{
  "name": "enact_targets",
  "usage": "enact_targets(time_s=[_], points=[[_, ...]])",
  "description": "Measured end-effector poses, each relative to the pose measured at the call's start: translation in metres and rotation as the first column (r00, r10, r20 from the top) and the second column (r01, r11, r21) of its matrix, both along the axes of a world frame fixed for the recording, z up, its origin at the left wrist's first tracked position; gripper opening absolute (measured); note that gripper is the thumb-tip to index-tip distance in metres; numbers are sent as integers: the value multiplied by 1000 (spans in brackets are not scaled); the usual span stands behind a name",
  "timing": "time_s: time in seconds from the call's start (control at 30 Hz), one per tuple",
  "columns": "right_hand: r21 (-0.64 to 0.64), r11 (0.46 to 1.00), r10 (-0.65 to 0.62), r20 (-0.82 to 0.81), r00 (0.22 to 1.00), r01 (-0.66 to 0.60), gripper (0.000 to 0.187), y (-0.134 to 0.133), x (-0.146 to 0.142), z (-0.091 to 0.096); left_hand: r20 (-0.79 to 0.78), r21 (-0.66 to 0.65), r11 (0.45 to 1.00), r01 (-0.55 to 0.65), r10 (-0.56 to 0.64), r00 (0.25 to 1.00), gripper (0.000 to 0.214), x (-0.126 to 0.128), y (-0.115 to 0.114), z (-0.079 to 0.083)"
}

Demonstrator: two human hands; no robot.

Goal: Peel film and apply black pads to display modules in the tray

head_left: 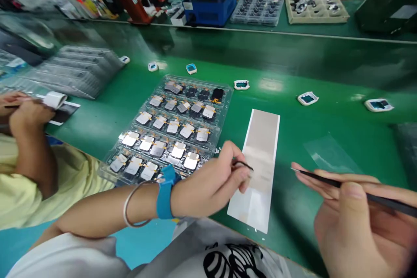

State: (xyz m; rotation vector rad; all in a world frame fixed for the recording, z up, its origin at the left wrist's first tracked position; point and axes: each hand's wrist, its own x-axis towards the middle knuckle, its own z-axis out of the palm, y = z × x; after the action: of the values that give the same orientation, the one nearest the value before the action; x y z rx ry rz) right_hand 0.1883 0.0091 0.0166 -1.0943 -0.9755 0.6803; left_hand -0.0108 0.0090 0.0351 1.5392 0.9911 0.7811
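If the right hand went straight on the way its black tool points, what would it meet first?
Probably the long pale sheet; depth is unclear, so the right hand might pass above it.

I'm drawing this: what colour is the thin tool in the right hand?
The tool is black with a paler tip, best seen in the head view.

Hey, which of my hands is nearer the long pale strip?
Left. Your left hand is partly over the strip; your right hand is off to the strip's right, holding tweezers.

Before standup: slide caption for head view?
Left hand pinching a dark piece over a pale sheet, right hand holding tweezers.
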Motion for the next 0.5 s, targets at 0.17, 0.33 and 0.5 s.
enact_targets(time_s=[0.17,0.33,0.5], points=[[-22,999,37,106,994,-35,14,25,7,-2,-280,393,866,-309,432,857,8,-66,72,7],[-81,994,86,95,992,-79,19,30,7,-24,-517,456,701,-548,710,478,19,-134,160,-22],[-106,987,135,125,983,-122,20,23,9,-32,-610,499,684,-533,714,345,25,-142,176,-39]])
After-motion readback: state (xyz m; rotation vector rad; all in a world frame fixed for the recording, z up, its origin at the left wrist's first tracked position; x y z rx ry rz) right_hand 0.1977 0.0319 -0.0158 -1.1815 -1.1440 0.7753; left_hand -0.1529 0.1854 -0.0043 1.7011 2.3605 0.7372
